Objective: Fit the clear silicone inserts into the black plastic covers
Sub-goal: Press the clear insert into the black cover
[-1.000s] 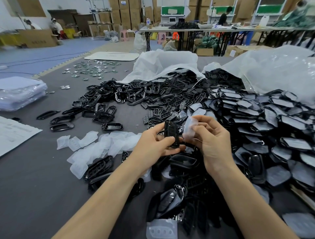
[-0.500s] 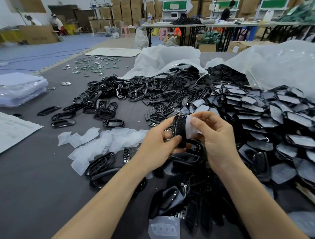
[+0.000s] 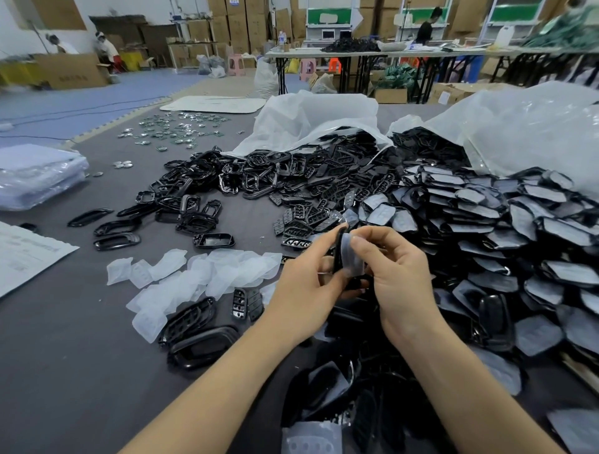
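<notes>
above the grey table [image 3: 81,372], left hand [image 3: 304,291] grips upright black cover [image 3: 339,249], right hand [image 3: 402,278] pinches clear insert [image 3: 351,259].

1. No text, brand or number can be read anywhere in the frame.
2. Upper left: a large cardboard box [image 3: 69,73] carries a short row of dark print on its front. It is too blurred to make out.
3. Left edge, on the worktop: a white paper sheet [image 3: 26,256] shows faint grey printed lines. They are too small and soft to read.
4. Top centre: a small blue label [image 3: 232,2] sits on a stacked carton at the frame's edge. It is cut off and illegible.
5. Upper right of centre: a carton on the floor bears a white sticker [image 3: 445,96]. Its marks are too small to tell.
</notes>
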